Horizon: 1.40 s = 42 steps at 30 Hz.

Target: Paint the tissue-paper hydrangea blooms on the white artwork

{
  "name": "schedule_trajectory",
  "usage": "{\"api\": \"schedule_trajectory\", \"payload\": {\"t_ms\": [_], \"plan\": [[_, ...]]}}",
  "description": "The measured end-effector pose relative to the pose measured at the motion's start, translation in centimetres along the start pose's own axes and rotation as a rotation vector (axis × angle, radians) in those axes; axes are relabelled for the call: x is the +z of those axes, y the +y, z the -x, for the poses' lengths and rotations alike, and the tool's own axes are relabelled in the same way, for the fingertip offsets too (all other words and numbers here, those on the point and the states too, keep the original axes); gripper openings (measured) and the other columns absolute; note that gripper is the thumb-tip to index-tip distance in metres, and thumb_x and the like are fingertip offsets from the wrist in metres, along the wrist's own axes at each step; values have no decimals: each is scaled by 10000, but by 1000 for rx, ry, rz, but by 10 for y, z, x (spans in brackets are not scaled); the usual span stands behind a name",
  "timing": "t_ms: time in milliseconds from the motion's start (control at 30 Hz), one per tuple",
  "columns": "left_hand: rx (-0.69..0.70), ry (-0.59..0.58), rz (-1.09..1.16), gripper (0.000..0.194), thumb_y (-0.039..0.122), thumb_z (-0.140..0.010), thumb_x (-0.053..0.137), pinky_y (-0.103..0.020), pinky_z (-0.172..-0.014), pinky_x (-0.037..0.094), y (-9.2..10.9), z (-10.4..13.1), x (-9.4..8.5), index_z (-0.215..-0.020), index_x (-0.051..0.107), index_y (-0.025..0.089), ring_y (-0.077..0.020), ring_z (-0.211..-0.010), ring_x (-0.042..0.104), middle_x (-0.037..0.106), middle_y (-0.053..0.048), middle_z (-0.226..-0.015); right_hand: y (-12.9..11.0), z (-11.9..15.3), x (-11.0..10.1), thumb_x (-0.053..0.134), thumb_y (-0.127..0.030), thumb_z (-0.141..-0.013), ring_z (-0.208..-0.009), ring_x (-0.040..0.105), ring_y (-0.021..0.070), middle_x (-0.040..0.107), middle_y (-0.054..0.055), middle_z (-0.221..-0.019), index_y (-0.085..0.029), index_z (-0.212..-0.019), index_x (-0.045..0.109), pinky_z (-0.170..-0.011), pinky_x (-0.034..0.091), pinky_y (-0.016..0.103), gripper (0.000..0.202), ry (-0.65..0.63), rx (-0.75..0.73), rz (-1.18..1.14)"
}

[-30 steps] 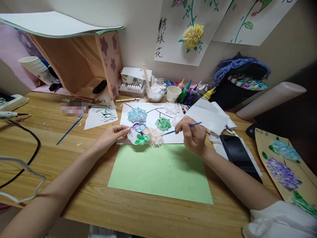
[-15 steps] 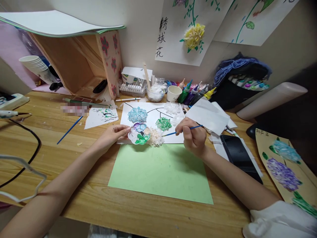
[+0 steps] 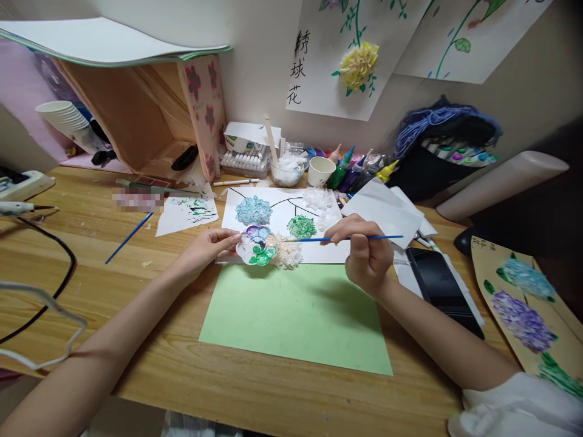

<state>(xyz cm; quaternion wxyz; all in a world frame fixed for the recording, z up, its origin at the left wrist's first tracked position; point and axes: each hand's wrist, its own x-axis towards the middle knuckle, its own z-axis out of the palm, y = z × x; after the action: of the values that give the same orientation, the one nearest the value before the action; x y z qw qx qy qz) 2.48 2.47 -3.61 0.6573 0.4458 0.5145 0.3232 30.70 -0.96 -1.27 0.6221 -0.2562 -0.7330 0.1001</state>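
My left hand (image 3: pixel 217 247) pinches the edge of a flower-shaped paint palette (image 3: pixel 255 246) with purple, blue, green and peach paint. In my right hand (image 3: pixel 364 249) is a thin blue paintbrush (image 3: pixel 378 237), held nearly level, its tip at the palette's right side. Just right of the palette, a pale peach paper flower (image 3: pixel 288 252) lies at the lower edge of the white sheet (image 3: pixel 228 212). That sheet also bears a blue flower (image 3: pixel 253 210), a green flower (image 3: pixel 301 226), white flowers (image 3: pixel 319 199) and black branch lines.
Green paper (image 3: pixel 296 315) lies nearer me. Behind the sheet stand a paper cup (image 3: pixel 320 172), a tub of white scraps (image 3: pixel 288 169) and paint bottles (image 3: pixel 341 170). A black phone (image 3: pixel 439 288) is at right, another brush (image 3: pixel 129 238) at left.
My right hand has shifted slightly right and turned the brush more level. The brush tip has moved left, from the peach flower to the palette's edge. My left hand is nearly still.
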Motion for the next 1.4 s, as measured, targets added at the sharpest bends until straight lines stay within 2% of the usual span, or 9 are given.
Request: {"api": "schedule_trajectory", "payload": {"t_ms": [233,533,700,800,933,1133,1400], "plan": [[6,1,0,393,454,-604,830,-283,-797,560,1,1,1,-852,742,162,-162,-748,690,756,-37,-835,-4,1,5,407,-213,-964,-755,640,177,682,58,-791,-213,-960,601,-664,518,337,195,-257,-32,123],[3,-14,-8,352,448,-645,807,-261,-795,556,0,1,-1,-857,740,176,-156,-759,690,758,-31,-845,-5,0,5,410,-194,-959,-742,632,171,673,50,-776,-216,-957,588,-657,520,328,180,-272,-53,180],[2,11,-35,395,472,-612,818,-278,-801,555,0,0,0,-845,735,165,-165,-756,689,757,-40,-847,-5,0,4,404,-214,-964,-759,645,180,679,49,-778,-219,-962,587,-664,520,335,183,-214,-72,159],[1,14,-44,413,483,-610,815,-294,-800,563,0,0,0,-854,734,160,-177,-758,692,758,-46,-846,-6,-2,3,402,-216,-962,-739,639,180,677,46,-763,-220,-943,592,-656,516,331,191,-222,-77,166],[-5,14,-16,386,464,-612,822,-279,-792,564,0,0,0,-852,739,173,-166,-743,696,760,-37,-847,-5,-4,2,404,-183,-950,-718,625,177,667,45,-749,-214,-922,599,-644,510,324,200,-228,-40,151],[-8,10,-19,373,462,-632,813,-256,-770,556,-1,0,-1,-859,738,175,-157,-743,697,762,-41,-860,-4,-5,-1,376,-192,-942,-754,626,194,666,51,-785,-218,-919,600,-675,499,359,226,-150,17,114],[-21,28,-16,366,457,-628,817,-237,-735,549,1,1,0,-846,733,175,-138,-705,678,752,-24,-830,0,-6,-7,386,-212,-931,-612,551,165,567,22,-647,-201,-722,544,-595,425,330,262,0,104,87]]}}
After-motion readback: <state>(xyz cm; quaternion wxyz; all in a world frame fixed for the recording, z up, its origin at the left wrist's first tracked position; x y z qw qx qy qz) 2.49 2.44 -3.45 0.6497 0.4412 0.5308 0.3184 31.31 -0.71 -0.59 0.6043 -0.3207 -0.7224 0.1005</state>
